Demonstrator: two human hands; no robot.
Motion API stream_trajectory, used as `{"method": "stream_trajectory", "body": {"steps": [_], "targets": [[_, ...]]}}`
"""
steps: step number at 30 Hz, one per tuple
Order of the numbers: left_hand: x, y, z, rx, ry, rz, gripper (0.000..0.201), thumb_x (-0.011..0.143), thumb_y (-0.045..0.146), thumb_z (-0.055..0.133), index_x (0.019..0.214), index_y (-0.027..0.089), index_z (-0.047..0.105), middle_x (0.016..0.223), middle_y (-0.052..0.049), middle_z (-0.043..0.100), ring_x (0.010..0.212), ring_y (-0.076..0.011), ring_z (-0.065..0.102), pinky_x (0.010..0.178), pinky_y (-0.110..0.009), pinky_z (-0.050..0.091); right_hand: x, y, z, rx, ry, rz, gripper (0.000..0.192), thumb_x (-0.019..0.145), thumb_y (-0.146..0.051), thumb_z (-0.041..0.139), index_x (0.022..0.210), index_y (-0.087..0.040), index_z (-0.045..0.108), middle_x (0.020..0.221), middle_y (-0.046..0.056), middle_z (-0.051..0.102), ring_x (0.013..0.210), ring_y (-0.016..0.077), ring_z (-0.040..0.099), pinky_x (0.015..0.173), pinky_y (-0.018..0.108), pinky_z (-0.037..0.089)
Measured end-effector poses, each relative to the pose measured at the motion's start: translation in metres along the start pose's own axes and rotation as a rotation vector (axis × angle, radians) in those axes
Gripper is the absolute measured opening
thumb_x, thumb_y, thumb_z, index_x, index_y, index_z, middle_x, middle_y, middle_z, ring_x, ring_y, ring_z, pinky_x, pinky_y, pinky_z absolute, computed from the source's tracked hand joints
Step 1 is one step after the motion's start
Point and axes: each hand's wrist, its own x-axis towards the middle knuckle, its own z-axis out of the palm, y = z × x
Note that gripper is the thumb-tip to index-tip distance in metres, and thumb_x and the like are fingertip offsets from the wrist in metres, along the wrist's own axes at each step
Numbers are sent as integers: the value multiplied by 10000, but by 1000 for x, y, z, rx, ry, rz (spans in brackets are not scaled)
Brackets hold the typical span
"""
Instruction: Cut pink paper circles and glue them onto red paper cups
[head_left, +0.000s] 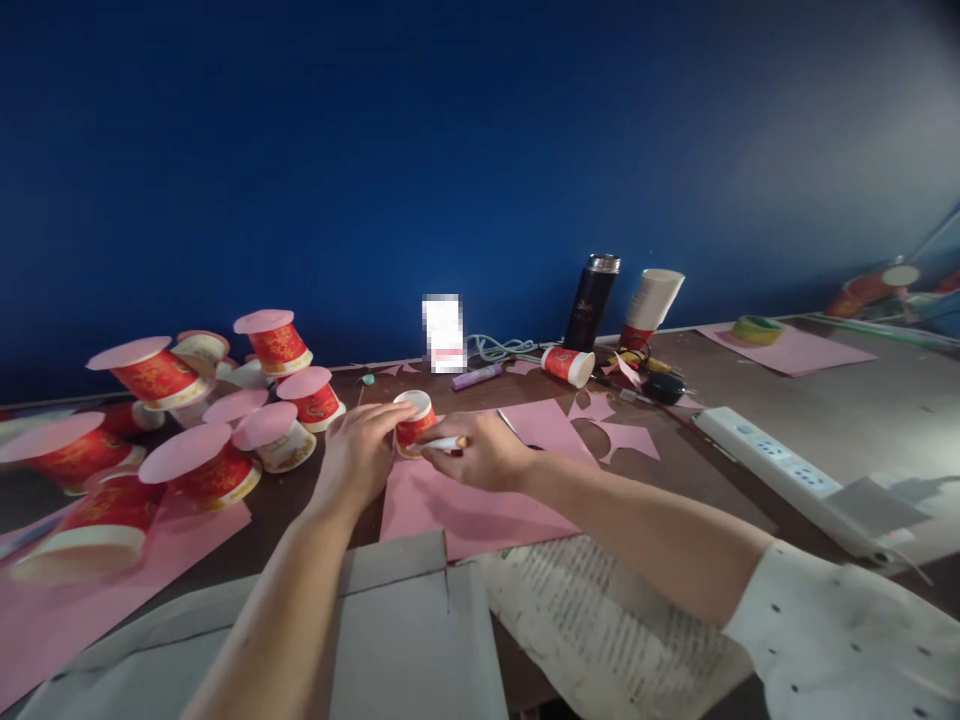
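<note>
A red paper cup (417, 430) stands on a pink paper sheet (480, 510), its white round end facing up. My left hand (364, 450) is closed around the cup's left side, steadying it. In my right hand (487, 450) is a white pen (444, 444), pinched between the fingers and held low, close beside the cup's base. Whether the pen tip touches the paper cannot be made out. Pink scraps with round cut-outs (626, 440) lie to the right of the sheet.
Several red cups topped with pink paper discs (193, 452) crowd the left side. Behind are a purple tube (476, 377), a tipped cup (568, 366), a black flask (592, 300) and stacked cups (652, 305). A white power strip (780, 470) and yellow-green tape roll (757, 330) lie rightward.
</note>
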Motion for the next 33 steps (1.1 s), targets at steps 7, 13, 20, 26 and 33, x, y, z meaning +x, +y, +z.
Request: {"method": "stream_trajectory", "body": {"steps": [7, 13, 20, 26, 33], "targets": [[-1, 4, -1, -33, 3, -12, 508, 717, 23, 473, 1113, 261, 684, 1183, -12, 689, 1079, -226, 616, 980, -417, 458, 19, -6, 27, -352, -168, 15, 300, 895, -379, 520, 1135, -282, 672, 1050, 39, 713, 897, 213, 650, 696, 274, 433], [-1, 8, -2, -38, 27, -30, 530, 726, -6, 417, 1102, 250, 688, 1173, -11, 694, 1085, -218, 615, 986, -420, 451, 23, -8, 32, -423, -210, 74, 276, 884, -348, 505, 1086, -278, 679, 1089, 32, 709, 895, 228, 659, 679, 287, 438], [0, 7, -3, -4, -2, -33, 553, 717, -17, 410, 1105, 260, 691, 1171, 5, 695, 1090, -217, 612, 987, -406, 444, 23, -9, 27, -443, -246, 76, 277, 878, -356, 514, 1071, -250, 682, 995, 44, 716, 848, 225, 655, 670, 288, 432], [-1, 4, -1, -6, 11, -21, 573, 705, -15, 414, 1125, 265, 685, 1186, 11, 688, 1090, -216, 612, 991, -405, 443, 15, -8, 14, -404, -257, 76, 299, 851, -345, 543, 1103, -287, 693, 980, 29, 725, 833, 218, 653, 666, 283, 418], [-1, 5, 1, 1, 47, -14, 596, 697, -44, 395, 1112, 264, 691, 1177, 14, 693, 1084, -208, 619, 982, -403, 453, -1, 7, -1, -311, -203, 167, 311, 819, -329, 586, 1100, -307, 717, 928, 14, 742, 790, 190, 650, 665, 263, 419]]}}
